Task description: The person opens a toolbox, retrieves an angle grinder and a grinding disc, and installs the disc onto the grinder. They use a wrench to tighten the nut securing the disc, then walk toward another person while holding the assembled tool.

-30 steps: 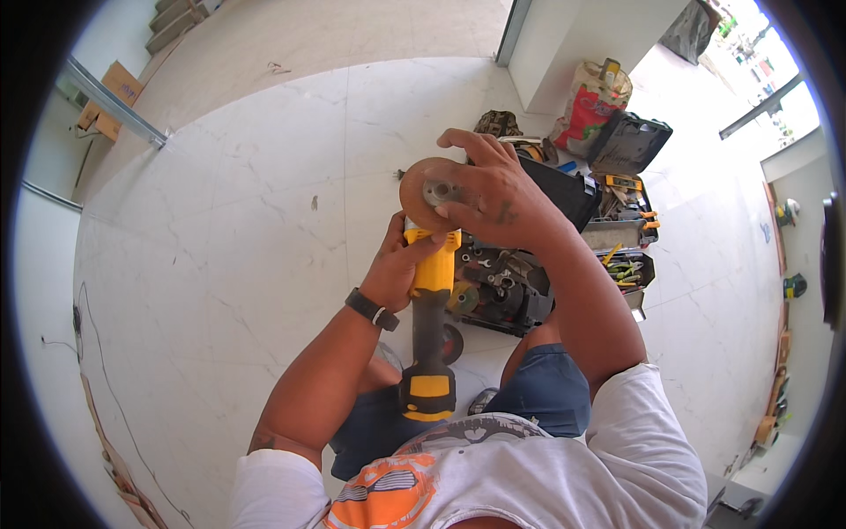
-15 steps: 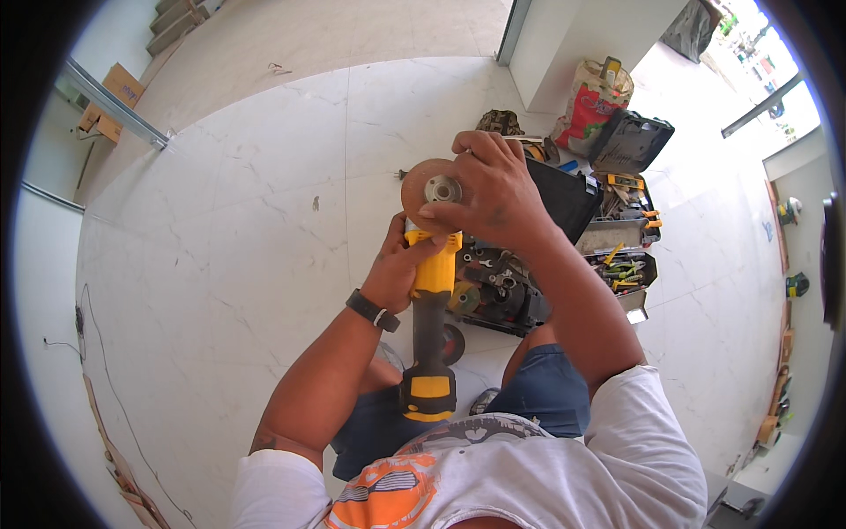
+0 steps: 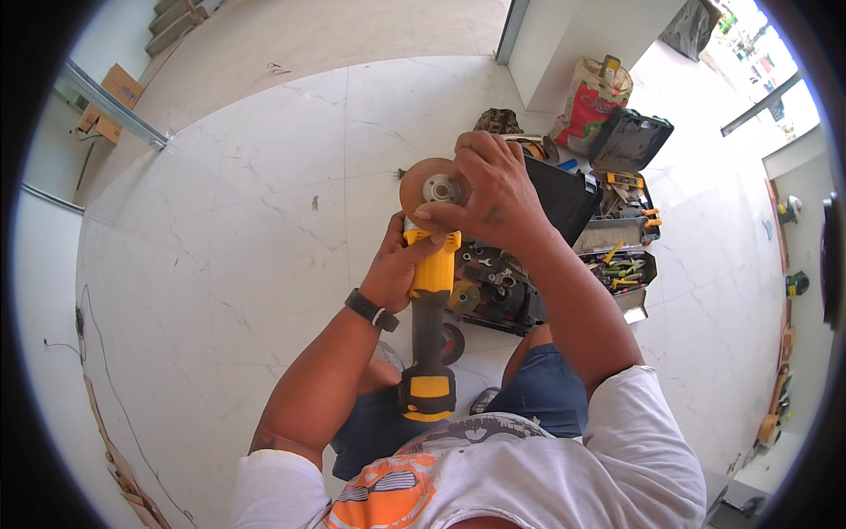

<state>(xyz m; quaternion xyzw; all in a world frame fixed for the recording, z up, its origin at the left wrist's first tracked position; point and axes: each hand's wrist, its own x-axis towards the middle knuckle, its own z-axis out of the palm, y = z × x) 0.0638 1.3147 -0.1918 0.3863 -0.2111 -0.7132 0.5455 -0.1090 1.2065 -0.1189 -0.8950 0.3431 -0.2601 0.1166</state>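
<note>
A yellow and black cordless angle grinder lies lengthwise in front of me, its battery end toward my body and its head pointing away. My left hand is wrapped round the yellow body just behind the head. On the head sits a brown disc, with a round metal flange nut at its centre. My right hand grips the disc's right edge, thumb across its face near the nut and fingers curled at the rim. The fingertips behind the rim are hidden.
Beyond my right forearm an open black tool case holds wrenches and discs. Further right stand an open toolbox of pliers and another case. A red and white sack leans by the pillar. A loose disc rests near my legs.
Both hands keep their grip on the grinder and its disc. The disc and right hand have shifted only very slightly to the left.
</note>
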